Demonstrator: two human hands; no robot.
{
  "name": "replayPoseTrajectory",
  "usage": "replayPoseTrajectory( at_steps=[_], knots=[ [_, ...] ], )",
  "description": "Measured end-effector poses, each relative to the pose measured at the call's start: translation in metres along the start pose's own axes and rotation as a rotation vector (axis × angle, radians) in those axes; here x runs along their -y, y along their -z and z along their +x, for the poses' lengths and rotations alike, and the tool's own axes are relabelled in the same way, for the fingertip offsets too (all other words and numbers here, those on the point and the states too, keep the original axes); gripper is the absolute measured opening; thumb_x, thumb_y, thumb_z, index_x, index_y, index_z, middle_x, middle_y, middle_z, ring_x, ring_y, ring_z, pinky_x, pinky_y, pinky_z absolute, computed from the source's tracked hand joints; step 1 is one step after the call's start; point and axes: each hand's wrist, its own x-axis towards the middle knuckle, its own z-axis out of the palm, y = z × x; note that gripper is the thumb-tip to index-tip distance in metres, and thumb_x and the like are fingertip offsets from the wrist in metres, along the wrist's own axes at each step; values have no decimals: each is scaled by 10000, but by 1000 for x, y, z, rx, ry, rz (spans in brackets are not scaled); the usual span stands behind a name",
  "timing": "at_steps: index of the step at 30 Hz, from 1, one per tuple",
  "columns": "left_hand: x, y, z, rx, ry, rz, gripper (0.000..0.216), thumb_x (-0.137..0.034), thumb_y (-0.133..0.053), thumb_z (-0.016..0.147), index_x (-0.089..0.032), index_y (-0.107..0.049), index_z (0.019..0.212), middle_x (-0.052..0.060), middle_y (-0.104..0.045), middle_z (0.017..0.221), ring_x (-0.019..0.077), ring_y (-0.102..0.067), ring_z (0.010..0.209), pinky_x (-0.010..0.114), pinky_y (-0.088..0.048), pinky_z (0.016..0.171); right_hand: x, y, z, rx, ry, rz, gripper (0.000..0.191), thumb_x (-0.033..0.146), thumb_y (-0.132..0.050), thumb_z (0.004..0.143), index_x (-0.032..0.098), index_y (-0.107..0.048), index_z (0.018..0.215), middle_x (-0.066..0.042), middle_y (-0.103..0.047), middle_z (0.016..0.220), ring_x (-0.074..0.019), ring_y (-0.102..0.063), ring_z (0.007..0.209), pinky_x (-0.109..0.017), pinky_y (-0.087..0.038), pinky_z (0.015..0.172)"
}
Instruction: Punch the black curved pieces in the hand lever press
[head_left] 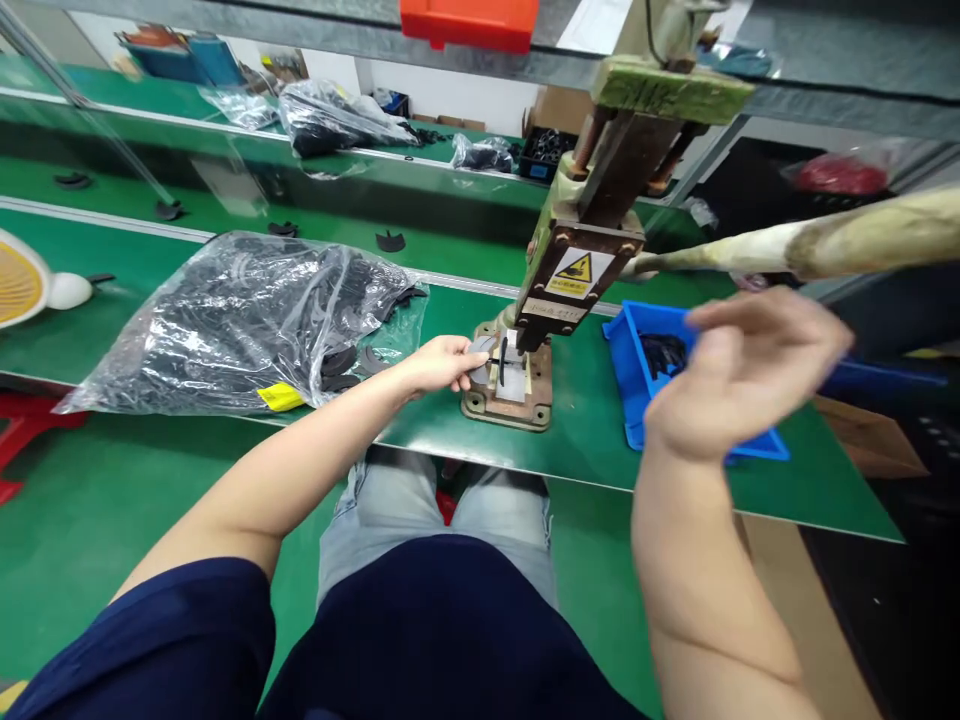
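My left hand (442, 365) pinches a dark grey, curved plastic piece (481, 360) at the base of a hand press. Part of that piece lies over the metal fixture (511, 384), under the press head (561, 275). My right hand (757, 365) is raised over the blue bin (634, 385), just below the press lever (817, 240) and apart from it. It is somewhat blurred, with thumb and fingers apart and nothing visible between them. Dark parts (664, 355) lie inside the bin, which my right hand and forearm partly cover.
A large clear bag of dark curved parts (247, 320) lies on the green bench left of the press. Loose curved pieces (390, 241) are scattered behind it. A fan (22, 280) stands at far left. A metal shelf with a red bin (469, 22) hangs overhead.
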Motion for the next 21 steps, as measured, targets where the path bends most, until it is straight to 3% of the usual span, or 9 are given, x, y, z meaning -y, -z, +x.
replayPoseTrajectory(
  at_steps=[2, 4, 6, 9, 13, 21],
  knots=[
    [-5, 1, -24, 32, -53, -20, 336, -416, -785, 966, -168, -611, 821, -4, -648, 551, 83, -569, 442, 173, -432, 460, -11, -8, -48, 202, -105, 7, 280, 427, -783, 921, 233, -662, 1084, -17, -710, 969, -139, -717, 872, -350, -627, 854],
    [-11, -3, -44, 59, -86, -36, 353, -446, -802, 944, -170, -616, 826, -5, -650, 568, 93, -597, 468, 178, -449, 466, -16, -20, -95, 468, -249, 49, 329, 455, -784, 914, 226, -681, 1128, -40, -758, 962, -165, -748, 856, -344, -647, 780],
    [-14, -9, -57, 77, -98, -35, 373, -464, -821, 921, -173, -613, 813, -6, -649, 583, 100, -620, 490, 181, -463, 471, -17, -33, -129, 566, -312, 78, 391, 522, -786, 898, 232, -681, 1138, -45, -774, 954, -176, -756, 836, -345, -657, 754],
    [-14, -18, -66, 103, -98, -3, 373, -458, -817, 919, -181, -602, 793, -10, -641, 581, 105, -622, 484, 188, -470, 463, -14, -46, -151, 543, -357, 93, 375, 579, -726, 927, 236, -664, 1067, -43, -756, 930, -165, -724, 777, -327, -639, 704],
    [-10, -21, -72, 119, -114, 36, 360, -451, -805, 927, -186, -601, 793, -11, -636, 568, 118, -629, 479, 196, -471, 452, -11, -49, -157, 477, -381, 87, 347, 574, -698, 945, 232, -649, 975, -51, -732, 921, -168, -697, 781, -315, -609, 680],
    [-18, -22, -76, 215, 15, -71, 435, -506, -845, 880, -171, -601, 749, -13, -599, 509, 102, -587, 431, 185, -448, 438, -1, -45, -163, 482, -352, 25, 250, 481, -663, 982, 233, -654, 1010, -46, -739, 916, -156, -686, 757, -325, -604, 701]
  ],
)
